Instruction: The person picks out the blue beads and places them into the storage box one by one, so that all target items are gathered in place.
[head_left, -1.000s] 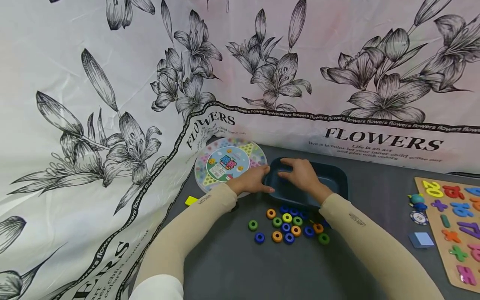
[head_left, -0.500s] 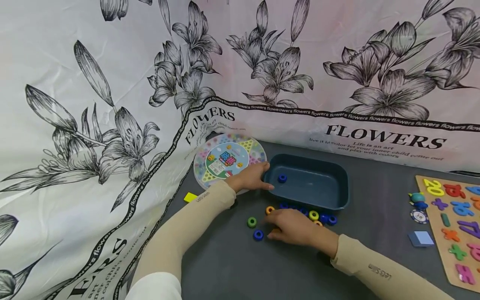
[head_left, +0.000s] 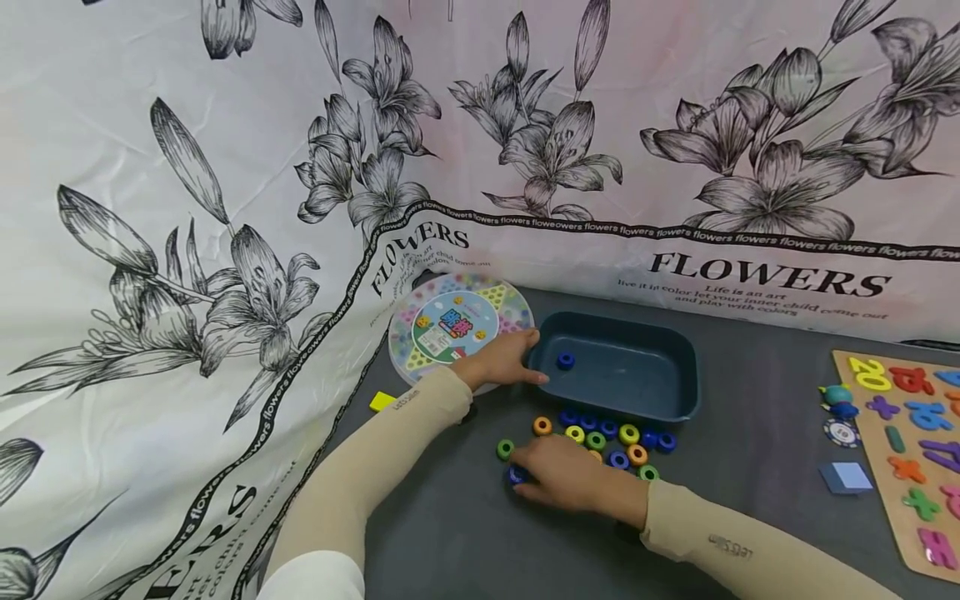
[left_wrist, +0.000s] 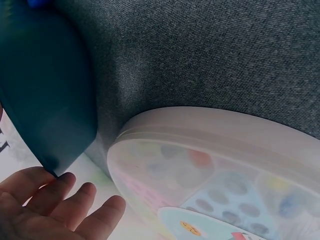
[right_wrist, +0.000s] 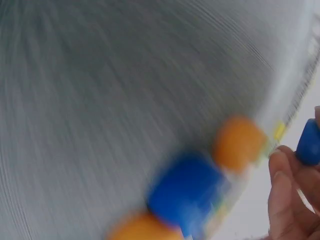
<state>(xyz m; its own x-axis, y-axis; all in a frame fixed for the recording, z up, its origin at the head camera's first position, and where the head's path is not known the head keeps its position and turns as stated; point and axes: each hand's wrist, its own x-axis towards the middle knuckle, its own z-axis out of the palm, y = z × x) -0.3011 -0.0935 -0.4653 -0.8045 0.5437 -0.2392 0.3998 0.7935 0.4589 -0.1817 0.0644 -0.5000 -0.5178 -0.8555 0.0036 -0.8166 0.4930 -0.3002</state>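
Blue bead [right_wrist: 309,144] pinched in right hand's grip [head_left: 564,475]: best squeeze lightly while the left hand [head_left: 501,358], spread wide, steadies the tray [head_left: 630,372].

Bare hands [head_left: 501,358] [head_left: 561,475], beige sleeves [head_left: 360,462], dark "Let's Slim" lettering [head_left: 730,547], white upper left sleeve [head_left: 315,577]

Tray [head_left: 633,371]: dark blue-green, rectangular with rounded corners, sitting upright on the bench [head_left: 457,517]. One blue ring [head_left: 566,365] lies inside, toward the left end. A second blue ring [right_wrist: 310,144] is pinched in the right hand [head_left: 566,475]. Loose rings [head_left: 629,427], blue, orange, yellow and green, lie clustered along the near side.
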